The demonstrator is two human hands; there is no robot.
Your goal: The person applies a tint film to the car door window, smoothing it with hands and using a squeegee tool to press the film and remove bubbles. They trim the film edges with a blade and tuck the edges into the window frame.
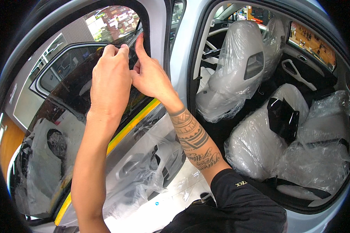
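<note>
Dark window film (72, 106) lies over the glass of the open car door, with reflections and wrinkles across it. My left hand (111, 79) is closed at the film's upper edge, knuckles up and fingers curled down. Right beside it, my right hand (149, 75) pinches the film's top corner near the window frame (158, 35), thumb pointing up and the other fingers folded. The two hands touch or nearly touch. My fingertips are partly hidden behind the hands. A yellow strip (132, 119) runs along the window's lower edge, beneath my wrists.
The door's inner panel (134, 163) is draped in clear plastic. To the right, the door opening shows a plastic-wrapped front seat (237, 73) and rear seat (256, 136). A glossy black piece (284, 118) rests on the rear seat. Pale floor (171, 202) shows below.
</note>
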